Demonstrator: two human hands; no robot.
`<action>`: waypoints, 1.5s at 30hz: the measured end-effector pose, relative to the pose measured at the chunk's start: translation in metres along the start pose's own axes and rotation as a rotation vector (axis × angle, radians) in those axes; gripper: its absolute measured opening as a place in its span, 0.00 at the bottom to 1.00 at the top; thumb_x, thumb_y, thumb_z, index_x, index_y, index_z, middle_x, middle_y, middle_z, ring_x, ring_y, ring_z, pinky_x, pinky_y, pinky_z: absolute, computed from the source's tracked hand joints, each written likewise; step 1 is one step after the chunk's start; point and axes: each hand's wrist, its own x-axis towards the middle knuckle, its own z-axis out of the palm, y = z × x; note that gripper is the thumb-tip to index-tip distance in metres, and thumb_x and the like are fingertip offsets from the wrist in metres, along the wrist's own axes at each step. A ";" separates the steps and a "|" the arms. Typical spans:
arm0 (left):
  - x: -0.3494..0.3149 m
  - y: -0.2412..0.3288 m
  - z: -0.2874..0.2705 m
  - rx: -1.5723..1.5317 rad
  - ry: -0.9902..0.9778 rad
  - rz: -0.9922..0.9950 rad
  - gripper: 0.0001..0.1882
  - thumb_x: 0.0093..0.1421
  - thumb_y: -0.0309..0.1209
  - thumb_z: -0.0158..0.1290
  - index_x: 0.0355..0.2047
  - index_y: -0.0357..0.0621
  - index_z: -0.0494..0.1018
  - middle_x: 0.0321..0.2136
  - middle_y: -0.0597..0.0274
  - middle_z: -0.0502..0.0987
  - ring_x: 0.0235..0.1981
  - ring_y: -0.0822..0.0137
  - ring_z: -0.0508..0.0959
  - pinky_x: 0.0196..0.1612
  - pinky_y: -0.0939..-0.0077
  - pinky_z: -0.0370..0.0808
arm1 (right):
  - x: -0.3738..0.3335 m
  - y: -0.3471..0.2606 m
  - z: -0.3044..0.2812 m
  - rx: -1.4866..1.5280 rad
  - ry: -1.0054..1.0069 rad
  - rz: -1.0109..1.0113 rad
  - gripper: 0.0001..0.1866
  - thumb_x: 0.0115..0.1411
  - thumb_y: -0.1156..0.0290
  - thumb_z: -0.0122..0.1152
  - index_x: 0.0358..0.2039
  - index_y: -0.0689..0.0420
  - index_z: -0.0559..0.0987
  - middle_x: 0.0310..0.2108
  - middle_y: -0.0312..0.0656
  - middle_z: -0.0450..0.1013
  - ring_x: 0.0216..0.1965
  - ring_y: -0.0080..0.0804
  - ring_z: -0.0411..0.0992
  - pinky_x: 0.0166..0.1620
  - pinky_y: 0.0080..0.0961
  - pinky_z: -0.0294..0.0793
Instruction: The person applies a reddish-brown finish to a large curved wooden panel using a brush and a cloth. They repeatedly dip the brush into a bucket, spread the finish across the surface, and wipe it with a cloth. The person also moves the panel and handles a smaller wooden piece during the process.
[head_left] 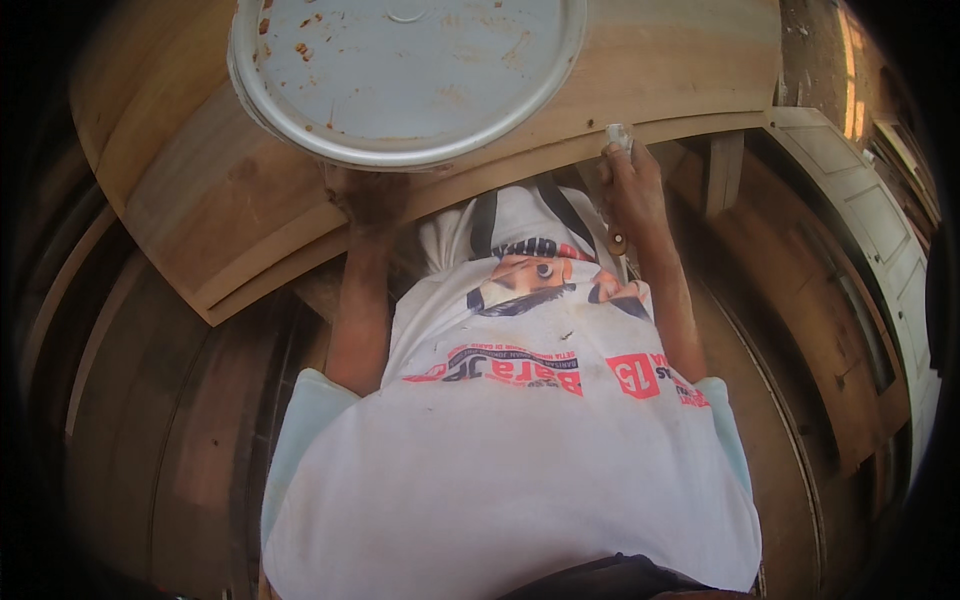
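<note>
A large round bucket (410, 75) with a pale grey, brown-spotted lid is at the top of the view, above a wooden panel (270, 195). My right hand (634, 185) is closed around a putty knife (618, 243). Its wooden handle end pokes out below the palm, and a whitish part shows past the fingers at the panel's near edge. In shadow under the bucket's near rim is my left hand (368, 197), beside the same edge. The bucket and the dark hide its fingers, so its grip cannot be seen.
A pale panelled door (860, 190) leans at the right. Several wooden boards (120, 400) stand or lie in shade at the left, with more boards (780, 290) below the panel on the right. A light printed shirt (520, 470) covers my front.
</note>
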 end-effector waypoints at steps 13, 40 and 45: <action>-0.002 0.011 -0.006 0.021 -0.079 0.035 0.14 0.56 0.33 0.65 0.41 0.41 0.80 0.36 0.53 0.83 0.39 0.46 0.83 0.46 0.55 0.80 | 0.006 0.005 0.009 -0.055 -0.015 0.063 0.14 0.71 0.62 0.48 0.38 0.61 0.71 0.22 0.37 0.69 0.17 0.23 0.66 0.18 0.27 0.67; 0.041 -0.050 -0.012 0.059 0.067 0.061 0.12 0.58 0.35 0.64 0.40 0.44 0.78 0.37 0.54 0.80 0.40 0.47 0.79 0.44 0.54 0.77 | 0.041 -0.056 -0.012 -1.110 -0.457 -0.770 0.21 0.68 0.63 0.54 0.60 0.53 0.73 0.52 0.54 0.74 0.54 0.56 0.72 0.55 0.46 0.71; 0.040 -0.056 -0.010 0.110 0.155 0.096 0.08 0.61 0.32 0.62 0.36 0.44 0.78 0.35 0.55 0.80 0.40 0.49 0.79 0.45 0.57 0.77 | 0.046 -0.047 -0.011 -1.211 -0.440 -0.807 0.25 0.71 0.65 0.51 0.68 0.50 0.67 0.52 0.54 0.72 0.52 0.57 0.73 0.52 0.47 0.72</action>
